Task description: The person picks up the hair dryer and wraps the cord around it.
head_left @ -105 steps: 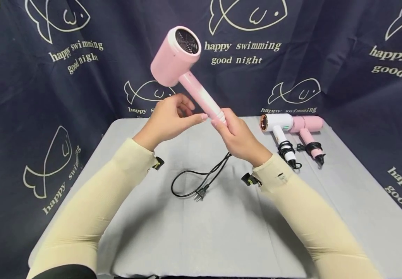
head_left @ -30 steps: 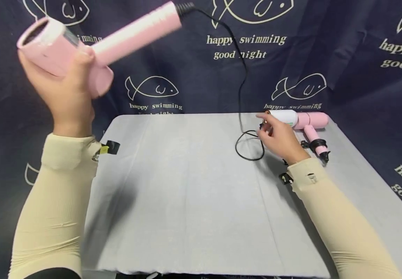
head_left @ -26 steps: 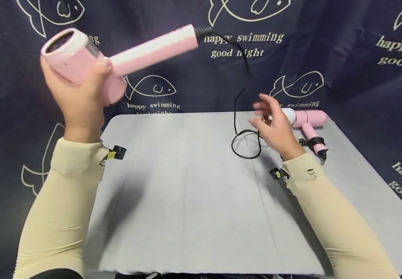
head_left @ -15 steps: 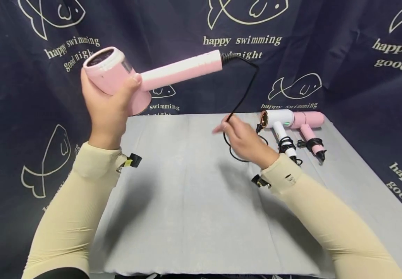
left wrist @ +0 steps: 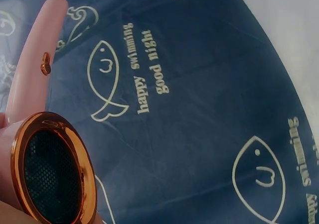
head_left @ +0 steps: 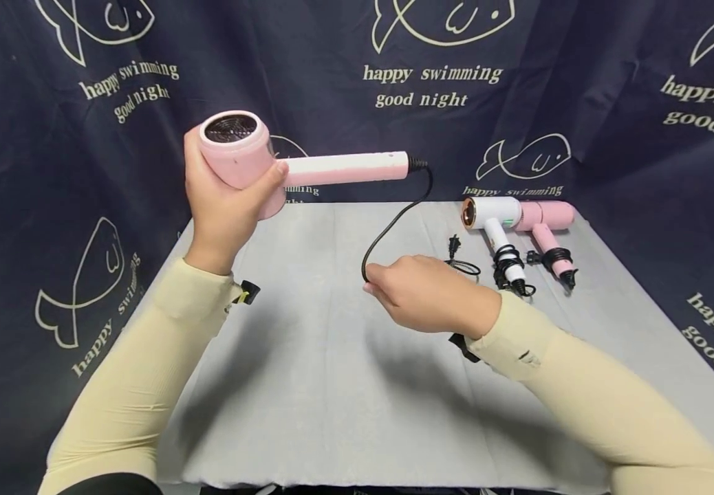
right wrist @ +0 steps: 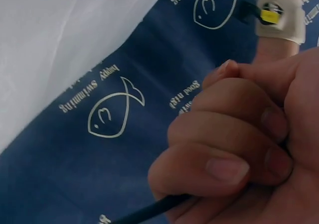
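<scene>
My left hand (head_left: 223,213) grips a pink hair dryer (head_left: 344,169) round its barrel, above the table's far left part. Its dark intake grille faces up in the head view, and the handle points right, almost level. In the left wrist view the dryer's copper-rimmed outlet (left wrist: 84,169) and a copper switch (left wrist: 46,64) on the handle show. From the handle's end the black cord (head_left: 394,223) curves down into my right hand (head_left: 425,292), whose fingers are curled round it. The right wrist view shows the cord leaving beside the little finger. The plug (head_left: 454,244) lies on the table beyond that hand.
On the grey-covered table (head_left: 332,412), a white hair dryer (head_left: 494,212) and another pink hair dryer (head_left: 549,216) lie side by side at the back right, cords wound round their handles. A dark blue fish-print curtain (head_left: 332,62) encloses the back and sides.
The pink dryer passed from my right hand to my left, went up left, then came back down rightward and levelled. My right hand took hold of the cord and moved toward me.
</scene>
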`<control>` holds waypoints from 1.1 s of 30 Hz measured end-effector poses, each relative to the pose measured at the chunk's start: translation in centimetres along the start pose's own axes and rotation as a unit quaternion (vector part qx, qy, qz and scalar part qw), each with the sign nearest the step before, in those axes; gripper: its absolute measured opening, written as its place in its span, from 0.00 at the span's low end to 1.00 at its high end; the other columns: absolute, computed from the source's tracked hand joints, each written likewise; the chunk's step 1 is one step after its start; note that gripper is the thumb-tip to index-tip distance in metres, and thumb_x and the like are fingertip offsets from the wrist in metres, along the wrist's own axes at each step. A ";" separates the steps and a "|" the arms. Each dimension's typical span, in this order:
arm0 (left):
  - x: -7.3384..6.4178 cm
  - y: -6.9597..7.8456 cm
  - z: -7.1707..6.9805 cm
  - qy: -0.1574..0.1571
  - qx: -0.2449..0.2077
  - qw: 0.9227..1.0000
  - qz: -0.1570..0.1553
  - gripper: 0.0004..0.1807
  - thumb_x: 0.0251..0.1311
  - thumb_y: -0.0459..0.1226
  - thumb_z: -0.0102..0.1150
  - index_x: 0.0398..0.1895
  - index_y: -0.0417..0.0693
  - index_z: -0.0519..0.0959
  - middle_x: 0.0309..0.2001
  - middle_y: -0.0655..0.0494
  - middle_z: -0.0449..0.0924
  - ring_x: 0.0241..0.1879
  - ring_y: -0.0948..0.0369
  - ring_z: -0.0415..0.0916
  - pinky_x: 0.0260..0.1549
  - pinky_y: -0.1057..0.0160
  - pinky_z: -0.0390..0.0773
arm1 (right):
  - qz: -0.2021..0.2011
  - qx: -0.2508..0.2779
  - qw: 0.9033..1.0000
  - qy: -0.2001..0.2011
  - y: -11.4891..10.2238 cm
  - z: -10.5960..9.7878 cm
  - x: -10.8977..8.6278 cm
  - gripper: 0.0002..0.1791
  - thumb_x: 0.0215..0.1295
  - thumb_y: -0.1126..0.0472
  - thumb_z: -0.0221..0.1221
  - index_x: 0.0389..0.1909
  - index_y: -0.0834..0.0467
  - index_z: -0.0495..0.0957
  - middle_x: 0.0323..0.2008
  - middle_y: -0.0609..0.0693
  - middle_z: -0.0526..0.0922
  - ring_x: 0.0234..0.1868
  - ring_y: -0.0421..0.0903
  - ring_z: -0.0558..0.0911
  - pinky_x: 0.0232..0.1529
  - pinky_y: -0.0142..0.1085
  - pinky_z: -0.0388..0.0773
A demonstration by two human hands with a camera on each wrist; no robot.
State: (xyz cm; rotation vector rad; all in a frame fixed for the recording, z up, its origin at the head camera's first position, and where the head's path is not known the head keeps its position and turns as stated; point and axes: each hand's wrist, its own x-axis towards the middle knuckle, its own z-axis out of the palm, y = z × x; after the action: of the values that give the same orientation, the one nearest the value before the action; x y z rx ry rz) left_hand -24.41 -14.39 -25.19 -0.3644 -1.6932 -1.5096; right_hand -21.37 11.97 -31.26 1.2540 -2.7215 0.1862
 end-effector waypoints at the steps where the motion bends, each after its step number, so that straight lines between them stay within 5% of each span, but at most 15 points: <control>1: -0.1 0.0 0.0 -0.004 0.011 1.000 0.002 0.38 0.43 0.31 0.79 0.60 0.42 0.71 0.52 0.55 0.79 0.51 0.59 0.77 0.58 0.63 0.74 | -0.011 -0.006 1.000 0.002 -0.1 -0.4 -0.3 0.17 0.79 0.53 0.52 0.27 0.51 0.66 0.14 0.40 0.60 0.15 0.41 0.64 0.21 0.38 0.67; 8: -0.8 0.4 -0.2 -0.027 0.075 0.996 0.029 0.39 0.43 0.31 0.78 0.61 0.40 0.71 0.53 0.50 0.81 0.52 0.62 0.77 0.58 0.65 0.73 | -0.064 -0.041 0.996 0.043 0.0 -2.8 -1.4 0.17 0.78 0.51 0.55 0.26 0.50 0.66 0.13 0.39 0.56 0.15 0.40 0.62 0.18 0.38 0.63; 12: -1.1 0.4 -0.3 -0.065 0.092 0.993 0.046 0.38 0.42 0.30 0.77 0.60 0.37 0.70 0.53 0.47 0.82 0.52 0.59 0.77 0.56 0.65 0.74 | -0.074 -0.054 0.991 0.099 0.4 -4.5 -1.8 0.18 0.77 0.52 0.57 0.25 0.49 0.65 0.15 0.39 0.55 0.16 0.41 0.61 0.18 0.37 0.62; 17: -1.4 0.2 -0.6 -0.113 0.097 0.988 0.038 0.39 0.42 0.28 0.77 0.61 0.37 0.70 0.53 0.50 0.82 0.49 0.63 0.77 0.55 0.64 0.74 | -0.084 -0.055 0.978 0.182 1.8 -6.6 -2.1 0.11 0.71 0.62 0.60 0.28 0.49 0.73 0.17 0.39 0.65 0.18 0.39 0.65 0.19 0.35 0.63; 25: -1.6 -0.4 -0.7 -0.146 0.059 0.987 0.019 0.38 0.42 0.26 0.77 0.60 0.37 0.71 0.51 0.50 0.83 0.48 0.63 0.78 0.55 0.63 0.75 | -0.053 -0.055 0.965 0.249 4.9 -8.0 -1.5 0.12 0.73 0.61 0.60 0.27 0.51 0.75 0.17 0.41 0.69 0.20 0.41 0.66 0.25 0.37 0.66; 33: -1.4 -1.0 -0.9 -0.159 -0.012 0.987 0.011 0.38 0.41 0.23 0.77 0.59 0.37 0.72 0.50 0.51 0.82 0.49 0.58 0.79 0.56 0.61 0.76 | 0.002 -0.009 0.971 0.237 7.7 -7.7 -0.7 0.13 0.79 0.57 0.55 0.30 0.51 0.76 0.20 0.43 0.69 0.21 0.42 0.68 0.29 0.35 0.64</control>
State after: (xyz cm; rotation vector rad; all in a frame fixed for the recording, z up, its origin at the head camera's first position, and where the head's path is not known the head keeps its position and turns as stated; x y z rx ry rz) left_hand -23.88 -15.04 -26.98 -0.6647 -1.9099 -1.5161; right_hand -26.26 18.77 -24.26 1.0352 -2.3080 0.4034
